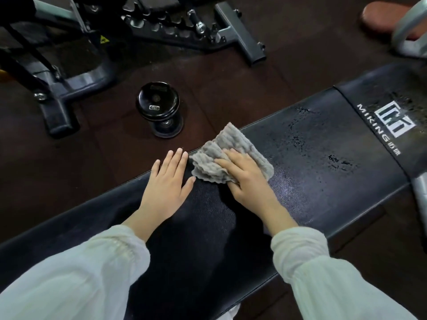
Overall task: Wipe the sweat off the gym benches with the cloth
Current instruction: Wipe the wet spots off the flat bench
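Closest to the camera you've got two pale loose sleeves [76, 273] reaching out over a long black padded bench [208, 227], which is the worktop here. The near stretch of padding looks dry and matte, so I'd guess that part is already wiped.

Left hand [167, 181] is just lying flat on the pad, fingers straight and close together, palm down, holding nothing. Looks like it's only bracing. Right hand [245, 174] is right beside it, pressed palm down on a crumpled grey cloth [231, 155]. The grip is loose: fingers spread over the top of the cloth, pinning it to the worktop rather than clenching it. The cloth sits near the far edge of the bench, about midway along what's visible, and its corner almost touches the left fingertips.

Past the cloth it's a different story. There are shiny wet patches [323, 146] scattered over the pad toward the white logo [392, 118], and the end section by the logo looks speckled with droplets too. So roughly half of this bench is left, I reckon, and the next strokes need to push to the right.

Further out on the dark floor [115, 146] stands a black dumbbell [159, 107] on end, then the frame of another bench [69, 72], which I can't judge for sweat from here.
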A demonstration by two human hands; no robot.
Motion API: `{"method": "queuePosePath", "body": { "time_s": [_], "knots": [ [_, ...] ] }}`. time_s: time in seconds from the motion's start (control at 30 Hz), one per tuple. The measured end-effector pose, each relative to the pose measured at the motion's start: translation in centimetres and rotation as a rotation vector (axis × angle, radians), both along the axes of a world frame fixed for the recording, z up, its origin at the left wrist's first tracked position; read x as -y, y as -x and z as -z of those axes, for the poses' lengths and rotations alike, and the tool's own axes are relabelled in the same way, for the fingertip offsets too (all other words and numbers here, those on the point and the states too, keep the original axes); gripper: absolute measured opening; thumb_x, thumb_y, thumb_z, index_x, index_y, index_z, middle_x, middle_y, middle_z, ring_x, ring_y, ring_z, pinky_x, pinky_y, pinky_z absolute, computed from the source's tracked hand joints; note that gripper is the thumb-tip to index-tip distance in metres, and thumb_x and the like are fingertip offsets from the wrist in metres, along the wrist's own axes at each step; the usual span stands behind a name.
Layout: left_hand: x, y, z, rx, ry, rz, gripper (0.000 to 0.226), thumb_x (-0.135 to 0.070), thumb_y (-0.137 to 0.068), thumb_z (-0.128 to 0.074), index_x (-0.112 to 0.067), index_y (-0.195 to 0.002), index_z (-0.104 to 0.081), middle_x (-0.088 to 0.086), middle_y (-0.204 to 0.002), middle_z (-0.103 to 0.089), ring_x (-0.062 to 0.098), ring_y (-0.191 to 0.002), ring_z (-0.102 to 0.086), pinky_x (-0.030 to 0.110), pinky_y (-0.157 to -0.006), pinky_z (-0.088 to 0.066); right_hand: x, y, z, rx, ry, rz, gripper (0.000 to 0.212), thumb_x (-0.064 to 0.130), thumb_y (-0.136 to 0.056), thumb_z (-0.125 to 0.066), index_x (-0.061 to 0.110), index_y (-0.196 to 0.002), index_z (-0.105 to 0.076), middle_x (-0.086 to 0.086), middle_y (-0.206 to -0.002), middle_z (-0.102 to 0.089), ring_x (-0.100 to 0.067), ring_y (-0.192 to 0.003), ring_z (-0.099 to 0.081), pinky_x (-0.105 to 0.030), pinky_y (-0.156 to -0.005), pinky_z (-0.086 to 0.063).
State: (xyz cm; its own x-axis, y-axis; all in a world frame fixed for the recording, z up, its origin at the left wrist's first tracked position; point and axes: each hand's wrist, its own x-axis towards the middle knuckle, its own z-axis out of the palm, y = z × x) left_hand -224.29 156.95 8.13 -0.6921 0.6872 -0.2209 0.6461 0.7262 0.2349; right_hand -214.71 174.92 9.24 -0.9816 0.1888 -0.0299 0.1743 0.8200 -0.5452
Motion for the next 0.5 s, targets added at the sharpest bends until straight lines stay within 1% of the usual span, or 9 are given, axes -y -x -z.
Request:
{"method": "queuePosePath", "body": {
  "time_s": [0.03, 0.1, 0.17, 0.2, 0.27, 0.3, 0.37, 0.43, 0.5],
  "knots": [
    [0.0, 0.0, 0.1, 0.0, -0.003, -0.004, 0.066, -0.045, -0.091, -0.022, -0.002, -0.139, -0.037, 0.015, -0.144, -0.039, 0.032, -0.134, -0.035, 0.05, -0.104, -0.031, -1.0, -1.1, 0.2, -0.019, -0.023, 0.01, 0.051, 0.011, -0.072, -0.045, 0.012, -0.12, -0.06, -0.013, -0.131, -0.053, -0.028, -0.123, -0.044, -0.028, -0.11, -0.014],
    [0.0, -0.1, 0.3, -0.019, -0.013, -0.012, 0.064, -0.043, -0.091, -0.025, -0.001, -0.137, -0.041, 0.015, -0.141, -0.043, 0.032, -0.131, -0.04, 0.051, -0.102, -0.035, -2.7, -2.2, 0.3, -0.028, -0.029, 0.148, 0.051, 0.016, -0.074, -0.041, 0.014, -0.122, -0.059, -0.014, -0.129, -0.053, -0.03, -0.12, -0.045, -0.028, -0.109, -0.019],
    [-0.1, -0.2, 0.3, -0.05, -0.02, -0.019, 0.062, -0.041, -0.09, -0.028, -0.001, -0.134, -0.045, 0.016, -0.137, -0.048, 0.033, -0.126, -0.046, 0.051, -0.099, -0.038, -3.5, -1.6, 0.4, -0.038, -0.018, 0.321, 0.048, 0.014, -0.076, -0.045, 0.012, -0.121, -0.06, -0.014, -0.13, -0.053, -0.032, -0.12, -0.045, -0.032, -0.106, -0.024],
    [-0.1, -0.3, 0.3, -0.06, -0.024, -0.024, 0.061, -0.04, -0.09, -0.03, 0.0, -0.133, -0.046, 0.016, -0.136, -0.05, 0.033, -0.125, -0.047, 0.051, -0.098, -0.039, -3.5, -0.8, 0.4, -0.045, -0.021, 0.372, 0.047, 0.012, -0.074, -0.047, 0.011, -0.119, -0.06, -0.014, -0.13, -0.053, -0.031, -0.119, -0.045, -0.034, -0.106, -0.026],
    [-0.2, -0.4, 0.3, -0.073, -0.018, -0.03, 0.06, -0.04, -0.09, -0.03, 0.0, -0.132, -0.047, 0.016, -0.135, -0.051, 0.033, -0.124, -0.049, 0.051, -0.097, -0.04, -3.1, 1.2, 0.3, -0.042, -0.024, 0.422, 0.046, 0.012, -0.073, -0.046, 0.01, -0.117, -0.06, -0.013, -0.13, -0.052, -0.031, -0.122, -0.043, -0.04, -0.106, -0.03],
    [-0.2, -0.4, 0.3, -0.076, -0.016, -0.032, 0.06, -0.04, -0.09, -0.03, -0.001, -0.132, -0.047, 0.016, -0.135, -0.051, 0.033, -0.124, -0.048, 0.05, -0.098, -0.04, -2.6, 2.0, 0.2, -0.033, -0.017, 0.424, 0.047, 0.013, -0.073, -0.045, 0.009, -0.117, -0.06, -0.015, -0.131, -0.051, -0.032, -0.124, -0.041, -0.042, -0.108, -0.029],
    [-0.2, -0.4, 0.3, -0.085, -0.011, -0.032, 0.06, -0.04, -0.09, -0.03, -0.001, -0.133, -0.046, 0.015, -0.136, -0.05, 0.032, -0.125, -0.048, 0.049, -0.098, -0.04, -1.0, 3.3, 0.2, -0.047, -0.008, 0.356, 0.047, 0.011, -0.071, -0.046, 0.006, -0.115, -0.061, -0.019, -0.127, -0.053, -0.035, -0.122, -0.043, -0.042, -0.108, -0.027],
    [-0.2, -0.5, 0.2, -0.084, 0.0, -0.028, 0.06, -0.04, -0.089, -0.03, -0.001, -0.133, -0.047, 0.015, -0.136, -0.05, 0.031, -0.125, -0.047, 0.049, -0.099, -0.039, 0.7, 3.6, 0.4, -0.105, -0.02, 0.197, 0.043, 0.008, -0.068, -0.05, 0.003, -0.108, -0.064, -0.022, -0.118, -0.058, -0.036, -0.112, -0.05, -0.038, -0.103, -0.027],
    [-0.2, -0.4, 0.3, -0.089, 0.009, -0.024, 0.06, -0.04, -0.089, -0.03, 0.0, -0.13, -0.049, 0.015, -0.136, -0.05, 0.03, -0.125, -0.047, 0.048, -0.098, -0.039, 1.3, 2.7, 0.5, -0.149, -0.02, 0.03, 0.039, 0.012, -0.071, -0.047, 0.004, -0.104, -0.065, -0.019, -0.115, -0.06, -0.032, -0.111, -0.048, -0.036, -0.1, -0.026]
  ]
}}
